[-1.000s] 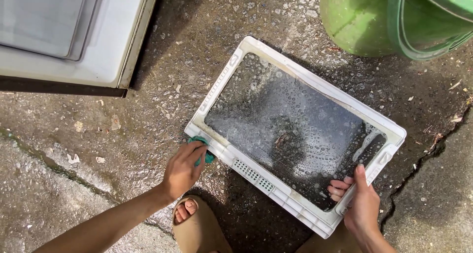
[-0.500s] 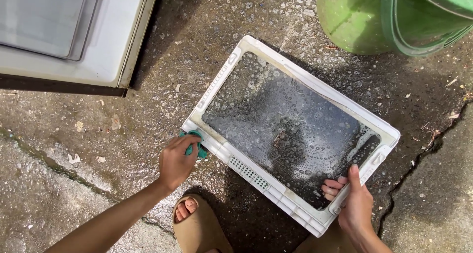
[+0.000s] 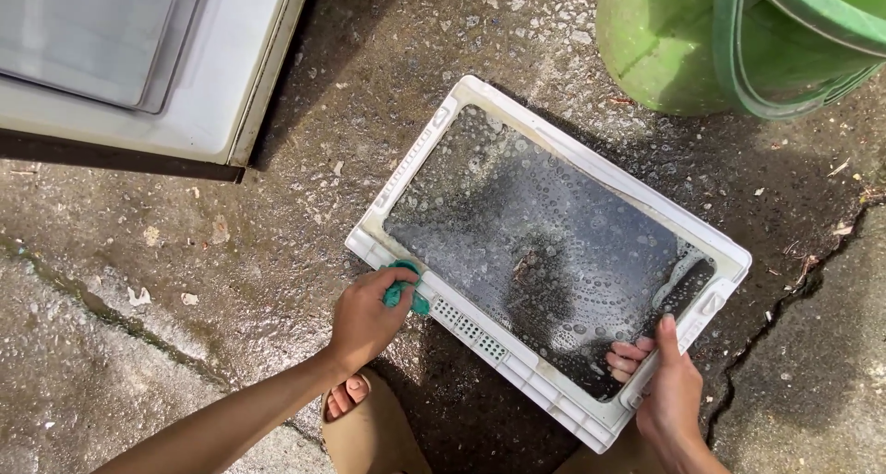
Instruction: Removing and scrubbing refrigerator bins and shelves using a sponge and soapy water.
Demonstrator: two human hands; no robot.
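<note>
Soapy, bubble-covered white-framed glass shelf (image 3: pixel 544 252) gripped at its edge by right hand (image 3: pixel 666 396), left hand (image 3: pixel 365 317) clutching green sponge (image 3: pixel 403 289)

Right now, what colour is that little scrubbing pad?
Teal green; the scrubbing pad shows best in the head view, under the left hand.

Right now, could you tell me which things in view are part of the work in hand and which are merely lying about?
In use:
- white framed glass shelf, soapy and wet
- green scrub pad, pressed to the frame's corner by the left hand
- right hand, gripping the frame's near edge

Lying about:
- green bucket
- white appliance panel
- tan sandal
- cracked concrete ground
</note>
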